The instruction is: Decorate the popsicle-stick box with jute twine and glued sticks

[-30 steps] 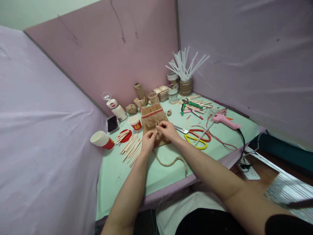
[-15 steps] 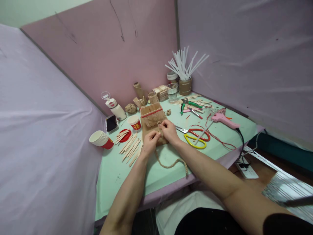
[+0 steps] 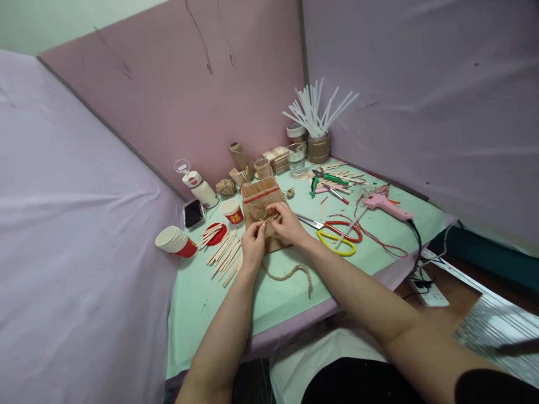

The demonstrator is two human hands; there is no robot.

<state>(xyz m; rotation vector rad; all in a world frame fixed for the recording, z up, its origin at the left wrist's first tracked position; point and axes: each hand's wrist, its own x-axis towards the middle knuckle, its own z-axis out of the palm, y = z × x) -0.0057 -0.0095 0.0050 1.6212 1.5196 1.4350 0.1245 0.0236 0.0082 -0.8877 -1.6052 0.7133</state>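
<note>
A braided twine cord [image 3: 290, 275] runs from my fingers down onto the green tabletop, its tail curving to the right. My left hand [image 3: 254, 241] pinches the cord between thumb and forefinger. Close beside it, my right hand [image 3: 286, 223] is closed on the same cord, with thin strands showing between the fingertips. Both hands are held over a brown piece of board or paper [image 3: 252, 214]. Behind them stands a small brown box [image 3: 263, 192] with a red and white braided rim. My fingers partly cover the board and the box's front.
Right of my hands lie large scissors [image 3: 337, 233], green-handled pliers [image 3: 328, 178] and a pink glue gun [image 3: 387, 206]. Wooden sticks [image 3: 227, 255], a paper cup [image 3: 232, 212] and stacked cups [image 3: 174, 241] are on the left. A pot of white sticks [image 3: 319, 147] stands behind.
My left hand has shifted slightly left and up, and my right fingers have regripped the cord, spreading its strands. The cord's tail has been drawn up and to the left.
</note>
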